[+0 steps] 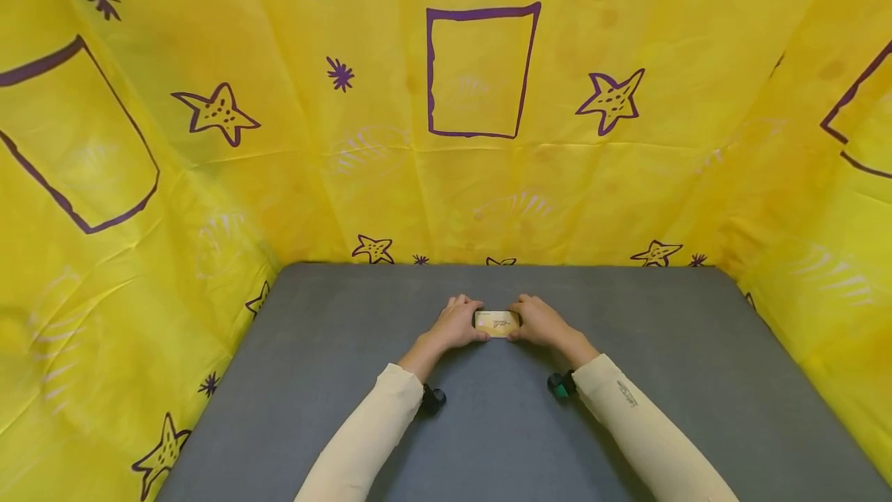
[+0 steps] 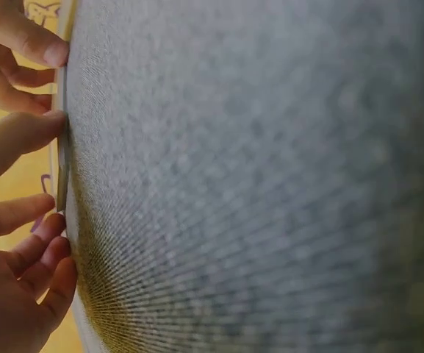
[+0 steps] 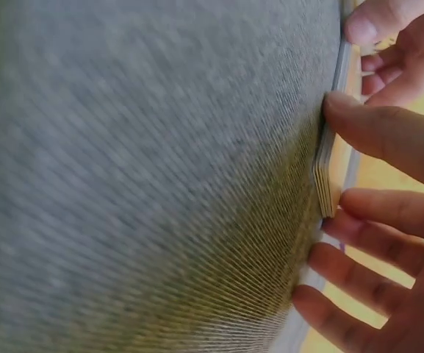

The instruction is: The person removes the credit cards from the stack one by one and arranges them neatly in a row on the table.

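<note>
A small thin stack of yellowish printed cards [image 1: 496, 321] lies flat on the grey table, well forward of the body. My left hand [image 1: 456, 324] holds its left end between thumb and fingers. At the right end my right hand [image 1: 545, 324] grips in the same way. Several layers show along the edge of the stack [image 3: 325, 187] in the right wrist view, with the thumb on the near side and fingertips around the far corner. In the left wrist view the stack's edge [image 2: 62, 176] is seen almost side-on, between thumb and fingers of the left hand [image 2: 6, 294].
The grey table [image 1: 348, 409] runs back to a yellow cloth wall [image 1: 474, 200] with purple stars and outlines. More yellow cloth stands at the left and right sides. A dark wrist camera [image 1: 433, 400] sits below the left wrist, another camera [image 1: 560, 386] below the right.
</note>
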Demonstrator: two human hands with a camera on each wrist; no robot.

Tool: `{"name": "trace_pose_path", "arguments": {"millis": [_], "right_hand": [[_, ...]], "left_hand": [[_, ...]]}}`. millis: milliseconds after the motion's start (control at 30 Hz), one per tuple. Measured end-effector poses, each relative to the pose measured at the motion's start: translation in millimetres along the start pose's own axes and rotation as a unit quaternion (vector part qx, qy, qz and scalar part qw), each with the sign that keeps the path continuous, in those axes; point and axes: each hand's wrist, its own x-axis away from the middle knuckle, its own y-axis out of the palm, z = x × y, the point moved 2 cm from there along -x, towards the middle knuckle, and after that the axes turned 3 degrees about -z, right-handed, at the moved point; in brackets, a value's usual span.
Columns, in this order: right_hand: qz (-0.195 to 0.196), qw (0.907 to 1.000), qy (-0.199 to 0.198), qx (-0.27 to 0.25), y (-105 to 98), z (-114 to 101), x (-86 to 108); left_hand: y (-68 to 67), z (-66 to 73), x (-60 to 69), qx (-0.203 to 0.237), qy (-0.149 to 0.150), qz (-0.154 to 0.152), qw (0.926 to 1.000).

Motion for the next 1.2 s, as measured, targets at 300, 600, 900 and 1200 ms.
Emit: {"name": "trace_pose_path", "arguments": {"millis": [300, 600, 900, 1200], "right_hand": [[-0.026, 0.9994, 0.012, -0.021, 0.6, 2.9, -5.5], [-0.021, 0.9995, 0.011, -0.020, -0.3, 2.4, -3.7], [-0.014, 0.9996, -0.004, -0.023, -2.0, 3.4, -1.5], [-0.011, 0.9996, -0.010, -0.023, -6.8, 3.4, 1.2]], "left_hand": [[-0.3, -0.5, -1.3, -0.020, 0.024, -0.011, 0.9995], [0.9, -3.8, -4.7, -0.017, 0.026, -0.013, 0.9994], [-0.2, -4.2, 0.2, -0.008, 0.048, -0.003, 0.9988], [-0.3, -4.4, 1.4, 0.014, 0.041, -0.005, 0.9990]]}}
